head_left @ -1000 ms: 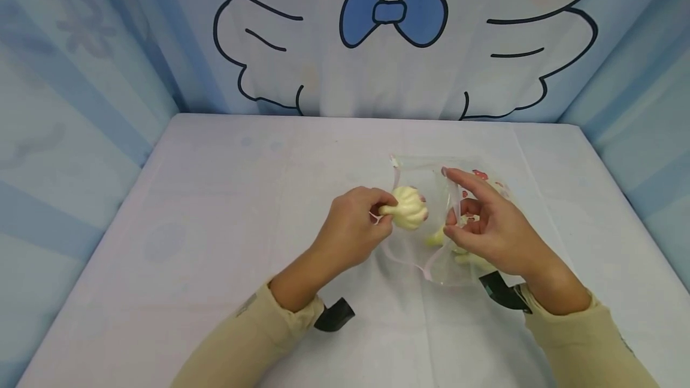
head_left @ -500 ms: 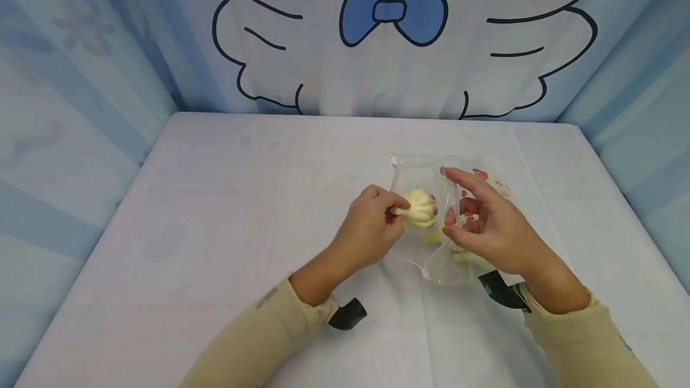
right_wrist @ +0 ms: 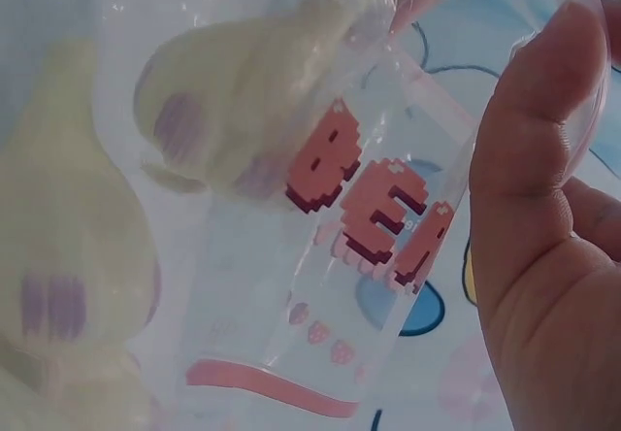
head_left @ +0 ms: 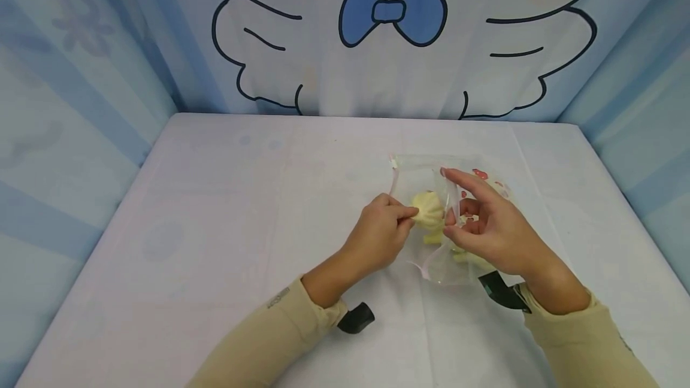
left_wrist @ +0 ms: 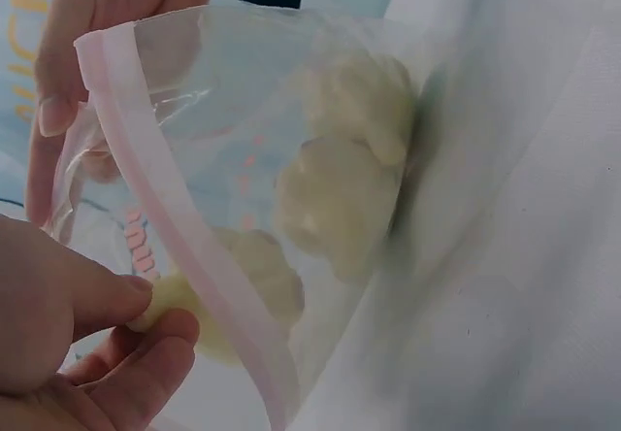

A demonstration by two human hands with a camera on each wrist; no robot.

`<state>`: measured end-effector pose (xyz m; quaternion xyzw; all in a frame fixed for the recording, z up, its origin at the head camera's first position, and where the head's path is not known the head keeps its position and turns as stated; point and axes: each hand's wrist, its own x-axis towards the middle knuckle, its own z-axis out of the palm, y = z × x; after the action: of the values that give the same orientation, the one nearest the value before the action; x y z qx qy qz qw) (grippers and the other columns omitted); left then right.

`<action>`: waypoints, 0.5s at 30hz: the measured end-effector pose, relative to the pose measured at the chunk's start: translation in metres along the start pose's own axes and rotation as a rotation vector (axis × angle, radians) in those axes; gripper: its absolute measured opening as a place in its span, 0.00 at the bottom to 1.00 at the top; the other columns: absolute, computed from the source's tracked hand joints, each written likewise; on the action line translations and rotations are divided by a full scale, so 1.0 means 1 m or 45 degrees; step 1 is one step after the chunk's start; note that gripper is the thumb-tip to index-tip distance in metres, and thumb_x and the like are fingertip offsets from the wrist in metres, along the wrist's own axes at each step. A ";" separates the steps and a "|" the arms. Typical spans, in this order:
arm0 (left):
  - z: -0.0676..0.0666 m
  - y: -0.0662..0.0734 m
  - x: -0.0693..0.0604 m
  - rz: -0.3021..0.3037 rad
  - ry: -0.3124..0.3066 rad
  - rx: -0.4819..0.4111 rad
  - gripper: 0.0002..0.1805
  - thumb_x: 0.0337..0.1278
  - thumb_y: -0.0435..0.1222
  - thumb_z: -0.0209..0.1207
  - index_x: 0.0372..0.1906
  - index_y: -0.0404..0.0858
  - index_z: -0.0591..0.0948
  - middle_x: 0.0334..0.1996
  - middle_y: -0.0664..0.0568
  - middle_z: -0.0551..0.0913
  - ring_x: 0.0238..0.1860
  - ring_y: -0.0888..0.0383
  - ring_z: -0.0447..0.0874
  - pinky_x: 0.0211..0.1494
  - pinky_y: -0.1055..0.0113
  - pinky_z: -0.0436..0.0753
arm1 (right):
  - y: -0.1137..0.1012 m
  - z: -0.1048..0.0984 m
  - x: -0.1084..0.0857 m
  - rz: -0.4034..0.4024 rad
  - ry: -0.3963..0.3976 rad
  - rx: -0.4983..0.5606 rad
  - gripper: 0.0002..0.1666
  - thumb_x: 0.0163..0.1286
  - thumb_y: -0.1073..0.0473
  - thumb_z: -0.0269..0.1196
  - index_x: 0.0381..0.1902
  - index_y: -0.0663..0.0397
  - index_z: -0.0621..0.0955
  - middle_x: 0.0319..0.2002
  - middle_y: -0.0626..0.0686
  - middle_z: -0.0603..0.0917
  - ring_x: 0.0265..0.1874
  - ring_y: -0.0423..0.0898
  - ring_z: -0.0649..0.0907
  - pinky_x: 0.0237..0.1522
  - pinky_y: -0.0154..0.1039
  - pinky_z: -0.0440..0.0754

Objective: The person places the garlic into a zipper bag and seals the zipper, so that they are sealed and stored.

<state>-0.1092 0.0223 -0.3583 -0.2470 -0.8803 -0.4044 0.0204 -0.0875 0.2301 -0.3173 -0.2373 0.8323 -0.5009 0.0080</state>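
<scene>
My left hand (head_left: 380, 232) pinches a pale yellow garlic bulb (head_left: 429, 208) by its stem. The bulb's rounded body is inside the mouth of a clear zip bag (head_left: 417, 167) with a pink strip along its opening, as the left wrist view shows. My right hand (head_left: 498, 235) grips the near lip of that bag and holds the mouth apart. More garlic bulbs (left_wrist: 335, 198) lie deeper in the bag, blurred by the plastic. In the right wrist view a bulb (right_wrist: 223, 101) with purple patches shows beside red printed letters (right_wrist: 383, 208).
A white-covered table (head_left: 226, 208) spreads out under both hands, widest to the left. Blue-and-white curtains (head_left: 70, 136) enclose the sides, and a printed cloth with a blue bow (head_left: 389, 12) hangs behind. Dark straps (head_left: 356, 318) stick out from the sleeves.
My left hand has moved right, carrying the garlic bulb from the bag's opening edge into its mouth. My right hand has stayed in place on the bag.
</scene>
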 end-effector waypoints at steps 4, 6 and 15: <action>0.006 0.001 0.002 -0.008 0.024 0.045 0.11 0.64 0.31 0.64 0.49 0.34 0.88 0.36 0.47 0.79 0.35 0.57 0.78 0.33 0.79 0.73 | 0.000 0.000 -0.001 -0.008 -0.011 0.011 0.48 0.59 0.81 0.65 0.76 0.58 0.62 0.59 0.55 0.67 0.33 0.43 0.78 0.24 0.31 0.81; 0.009 0.001 0.004 -0.018 0.038 0.063 0.11 0.64 0.32 0.64 0.49 0.34 0.88 0.35 0.48 0.79 0.35 0.58 0.77 0.32 0.79 0.73 | 0.000 0.000 -0.001 -0.011 -0.017 0.025 0.48 0.59 0.81 0.65 0.76 0.58 0.62 0.59 0.56 0.67 0.32 0.42 0.78 0.24 0.31 0.81; 0.021 -0.003 0.010 0.011 0.101 0.162 0.07 0.64 0.33 0.65 0.42 0.37 0.89 0.33 0.51 0.79 0.33 0.60 0.78 0.34 0.78 0.75 | 0.001 -0.001 -0.002 -0.017 -0.039 0.080 0.48 0.59 0.82 0.64 0.75 0.60 0.62 0.56 0.57 0.68 0.30 0.42 0.78 0.24 0.32 0.81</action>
<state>-0.1160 0.0402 -0.3717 -0.2326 -0.9017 -0.3571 0.0727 -0.0865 0.2320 -0.3181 -0.2501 0.8143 -0.5232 0.0246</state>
